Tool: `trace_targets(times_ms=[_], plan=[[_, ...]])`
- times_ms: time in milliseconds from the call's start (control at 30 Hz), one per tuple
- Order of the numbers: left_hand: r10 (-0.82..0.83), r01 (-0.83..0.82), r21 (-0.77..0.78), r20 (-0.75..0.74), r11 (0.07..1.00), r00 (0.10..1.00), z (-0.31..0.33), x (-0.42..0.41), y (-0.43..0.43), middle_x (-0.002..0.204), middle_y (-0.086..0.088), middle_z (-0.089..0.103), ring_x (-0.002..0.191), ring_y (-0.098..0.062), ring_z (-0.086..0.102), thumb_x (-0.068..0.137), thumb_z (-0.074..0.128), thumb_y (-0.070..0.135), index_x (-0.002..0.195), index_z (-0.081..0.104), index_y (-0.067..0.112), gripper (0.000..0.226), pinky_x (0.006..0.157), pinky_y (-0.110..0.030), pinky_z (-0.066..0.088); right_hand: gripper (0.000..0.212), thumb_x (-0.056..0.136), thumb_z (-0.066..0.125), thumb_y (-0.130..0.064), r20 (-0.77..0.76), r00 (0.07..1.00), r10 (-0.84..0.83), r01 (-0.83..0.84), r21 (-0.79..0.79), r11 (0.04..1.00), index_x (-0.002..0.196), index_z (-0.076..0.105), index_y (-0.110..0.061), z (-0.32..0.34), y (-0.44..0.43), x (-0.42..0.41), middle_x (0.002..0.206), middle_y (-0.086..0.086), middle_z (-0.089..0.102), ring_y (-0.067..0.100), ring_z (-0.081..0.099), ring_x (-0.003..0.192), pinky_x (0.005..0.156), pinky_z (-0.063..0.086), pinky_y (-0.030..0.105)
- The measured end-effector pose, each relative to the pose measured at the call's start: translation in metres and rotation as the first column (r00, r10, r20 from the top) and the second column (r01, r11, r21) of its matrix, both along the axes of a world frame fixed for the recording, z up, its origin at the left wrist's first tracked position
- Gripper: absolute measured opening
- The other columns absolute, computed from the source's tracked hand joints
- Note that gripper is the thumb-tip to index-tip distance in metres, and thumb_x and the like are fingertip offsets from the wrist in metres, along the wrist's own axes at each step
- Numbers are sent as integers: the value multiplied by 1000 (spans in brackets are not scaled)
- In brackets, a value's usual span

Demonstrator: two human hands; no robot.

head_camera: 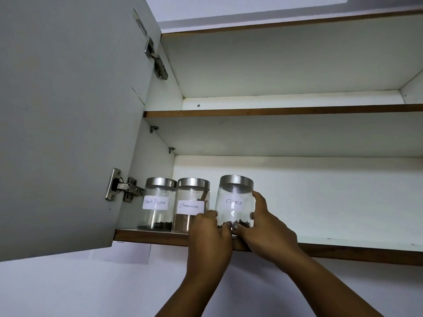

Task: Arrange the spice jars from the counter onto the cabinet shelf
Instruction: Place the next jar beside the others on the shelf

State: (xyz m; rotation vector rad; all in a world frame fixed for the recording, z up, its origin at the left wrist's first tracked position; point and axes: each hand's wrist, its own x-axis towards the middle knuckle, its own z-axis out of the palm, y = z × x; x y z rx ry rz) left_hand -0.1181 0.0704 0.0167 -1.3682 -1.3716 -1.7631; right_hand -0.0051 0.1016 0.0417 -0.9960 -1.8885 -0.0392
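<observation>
Two hands (209, 233) (266, 229) around cylindrical glass jar (235, 203)

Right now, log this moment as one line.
step: placing Cloves jar on lower shelf | left hand: grips jar | right hand: grips jar | shelved: Black Pepper jar, Cinnamon jar

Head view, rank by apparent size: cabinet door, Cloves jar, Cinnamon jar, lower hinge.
1. cabinet door
2. Cloves jar and Cinnamon jar, unranked: Cloves looks slightly bigger, maybe just nearer
3. lower hinge

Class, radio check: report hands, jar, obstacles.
Grip: left hand and right hand hold cloves jar. Jar at lower shelf, gap from cinnamon jar. Nothing blocking.
</observation>
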Motion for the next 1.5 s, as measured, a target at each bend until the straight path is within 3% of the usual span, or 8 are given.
trace_targets(times_ms=[133,500,767,967,1100,1167,1300,1500], plan=[[37,-38,-82,-21,996,999,3,2,2,86,1,58,75,-9,50,85,63,25,86,56,14,14,49,-11,29,83,84,52,-46,48,997,-61,63,-29,998,145,-1,-32,0,3,-2,112,-11,62,17,61,99,68,36,30],[74,-76,-164,-17,984,997,5,-1,1,61,7,40,53,-3,38,85,62,25,66,37,17,32,44,-13,32,51,86,45,-51,107,985,-134,135,-4,991,127,32,-23,1,3,-9,90,-9,58,18,50,77,66,34,31],[26,-22,-136,25,990,999,2,1,-2,94,-7,61,81,-11,48,87,58,21,107,49,9,25,63,-13,29,48,86,42,-56,118,979,-166,163,33,986,123,37,-27,-1,4,-11,102,-9,65,18,60,93,67,35,30],[18,-12,-186,28,982,999,2,-1,-4,98,-5,60,81,-9,44,88,59,24,107,49,9,26,64,-14,31,46,87,39,-53,158,974,-162,160,28,987,126,37,-28,-2,1,-10,105,-9,64,18,60,95,69,35,30],[-18,25,-231,35,973,999,1,-2,-6,98,-6,61,82,-9,44,89,58,26,109,47,9,28,64,-14,29,63,90,35,-52,156,969,-190,182,61,981,141,17,-18,-5,-1,-12,88,-7,58,16,53,78,66,35,29],[-54,61,-236,35,970,998,0,-2,-9,102,-8,62,84,-9,42,90,56,24,117,44,9,33,66,-15,30,71,92,33,-52,133,969,-206,197,76,977,146,6,-14,-10,-3,-14,104,-2,62,19,57,92,75,41,31],[-153,155,-231,25,961,988,-10,1,-17,131,-11,46,111,-16,51,95,47,13,139,28,11,48,88,-19,44,73,94,20,-56,162,921,-354,340,109,934,150,-6,-17,-32,-15,-15,157,15,8,34,6,144,115,9,46],[-68,-96,-343,-435,934,898,-60,-3,-32,159,1,2,144,-17,15,94,47,24,149,2,19,71,112,-32,30,100,83,48,-52,366,884,-290,249,158,956,137,-33,-26,-106,-40,-21,135,6,-48,29,-40,130,109,-5,61]])
